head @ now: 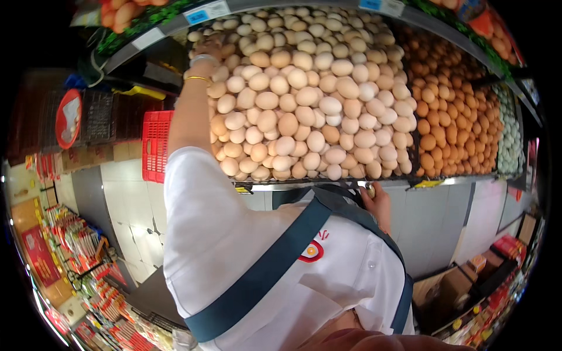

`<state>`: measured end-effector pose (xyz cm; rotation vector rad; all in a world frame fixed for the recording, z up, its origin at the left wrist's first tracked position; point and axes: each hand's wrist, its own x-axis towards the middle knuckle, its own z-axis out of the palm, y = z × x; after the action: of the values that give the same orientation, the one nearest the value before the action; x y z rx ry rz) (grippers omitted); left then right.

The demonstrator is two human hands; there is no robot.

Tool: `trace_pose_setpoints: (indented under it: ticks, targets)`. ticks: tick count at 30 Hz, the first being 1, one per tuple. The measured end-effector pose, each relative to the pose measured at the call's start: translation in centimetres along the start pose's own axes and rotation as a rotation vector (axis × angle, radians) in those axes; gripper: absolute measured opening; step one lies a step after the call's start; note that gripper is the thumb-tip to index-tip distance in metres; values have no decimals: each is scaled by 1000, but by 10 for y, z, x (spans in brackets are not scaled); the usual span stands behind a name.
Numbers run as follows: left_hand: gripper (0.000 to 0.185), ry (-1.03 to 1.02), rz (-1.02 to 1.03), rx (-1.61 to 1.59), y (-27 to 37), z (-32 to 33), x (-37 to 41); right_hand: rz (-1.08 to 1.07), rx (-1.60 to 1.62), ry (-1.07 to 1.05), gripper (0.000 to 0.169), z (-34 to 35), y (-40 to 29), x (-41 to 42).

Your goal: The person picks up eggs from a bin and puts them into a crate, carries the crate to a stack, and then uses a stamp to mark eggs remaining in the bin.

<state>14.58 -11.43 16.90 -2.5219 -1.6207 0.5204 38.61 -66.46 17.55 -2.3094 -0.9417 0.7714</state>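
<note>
A heap of pale brown and cream eggs (307, 105) fills the wide bin in front of me. My left arm stretches over its left side, and my left hand (210, 47) is down among the eggs at the far left corner. That hand is dim and blurred, so its fingers and anything in them cannot be made out. My right hand (376, 201) is at the near edge of the bin (307, 180), below the rim. A small shiny pale object (369, 189) shows at its fingertips; I cannot tell what it is or whether it is gripped.
Browner eggs (456, 127) and pale green eggs (510, 140) fill bins to the right. A red plastic crate (156, 145) stands left of my arm. A shelf rail (259, 8) with price labels crosses above the bins. An orange-red basin (69, 118) sits farther left.
</note>
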Motion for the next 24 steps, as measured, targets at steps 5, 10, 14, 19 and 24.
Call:
trace_pose_setpoints:
  ticks: [5,10,14,19,24]
  targets:
    - [62,-171,64,-458,-3,-14,3,-54,-2,49,24,7,9,-2]
    - [47,30,50,-495,13,-37,-11,-73,10,64,25,3,3,-3]
    - [41,325,327,-670,76,-74,-72,-84,51,58,26,2,3,-3]
    - [27,400,886,-891,182,-90,-165,-115,5,22,26,-3,3,-1]
    - [20,413,1165,-831,267,-56,-220,-107,45,68,27,-2,12,-4]
